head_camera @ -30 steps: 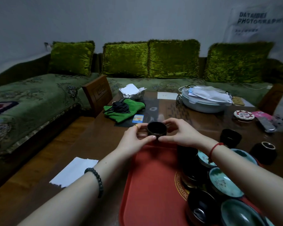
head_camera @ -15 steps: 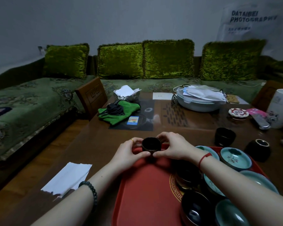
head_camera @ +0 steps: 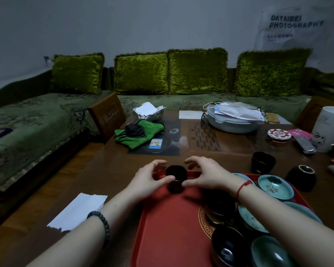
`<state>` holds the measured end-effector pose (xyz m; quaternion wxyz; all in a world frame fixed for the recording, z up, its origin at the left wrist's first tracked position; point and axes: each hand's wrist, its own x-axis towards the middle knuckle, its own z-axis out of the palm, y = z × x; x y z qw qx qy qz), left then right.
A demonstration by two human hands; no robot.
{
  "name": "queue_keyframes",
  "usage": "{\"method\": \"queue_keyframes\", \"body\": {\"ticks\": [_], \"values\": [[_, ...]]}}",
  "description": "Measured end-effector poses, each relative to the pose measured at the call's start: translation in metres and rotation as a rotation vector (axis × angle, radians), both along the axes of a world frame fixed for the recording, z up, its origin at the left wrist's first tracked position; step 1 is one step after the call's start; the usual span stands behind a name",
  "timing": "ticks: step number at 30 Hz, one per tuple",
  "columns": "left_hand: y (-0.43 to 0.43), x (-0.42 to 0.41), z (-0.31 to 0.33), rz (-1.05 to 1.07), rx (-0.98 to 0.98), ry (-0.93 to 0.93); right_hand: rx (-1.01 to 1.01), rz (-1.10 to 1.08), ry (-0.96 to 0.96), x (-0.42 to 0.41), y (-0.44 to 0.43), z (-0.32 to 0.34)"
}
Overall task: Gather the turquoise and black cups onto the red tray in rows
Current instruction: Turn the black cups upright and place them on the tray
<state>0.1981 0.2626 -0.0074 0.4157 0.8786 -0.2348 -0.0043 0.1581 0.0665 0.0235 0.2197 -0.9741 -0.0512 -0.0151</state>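
**Both hands loose around a black cup at the tray's far left corner**

The left hand (head_camera: pixel 152 176) and right hand (head_camera: pixel 202 174) flank a small round glossy black cup (head_camera: pixel 176 175). Each thumb tip touches its near side, while the other fingers arch apart, clear of the far rim. The cup stands upright on the far left corner of the red rectangular plastic tray (head_camera: pixel 170 228).

On the tray's right side sit turquoise glazed cups (head_camera: pixel 276 186) and dark black cups (head_camera: pixel 228 245) in rows. Two more black cups (head_camera: pixel 262 161) stand on the brown wooden table (head_camera: pixel 104 176), just beyond the tray's far right edge. A white sheet of paper (head_camera: pixel 77 211) lies near left.
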Motion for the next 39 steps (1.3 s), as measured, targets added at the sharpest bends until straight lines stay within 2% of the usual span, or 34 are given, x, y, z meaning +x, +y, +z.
{"method": "queue_keyframes", "body": {"ticks": [5,11,23,39], "values": [[-0.009,-0.001,0.022,-0.002,-0.001,-0.076,0.141,0.014,-0.111,-0.017,-0.022,0.022],[-0.046,-0.006,0.041,-0.063,-0.029,-0.114,0.153,-0.095,-0.238,-0.045,-0.078,0.036],[-0.163,-0.008,0.04,-0.238,0.038,-0.1,0.141,-0.376,-0.186,-0.08,-0.197,0.006],[-0.268,0.026,0.008,-0.348,0.315,0.003,0.029,-0.386,-0.058,-0.03,-0.23,-0.017]]}}
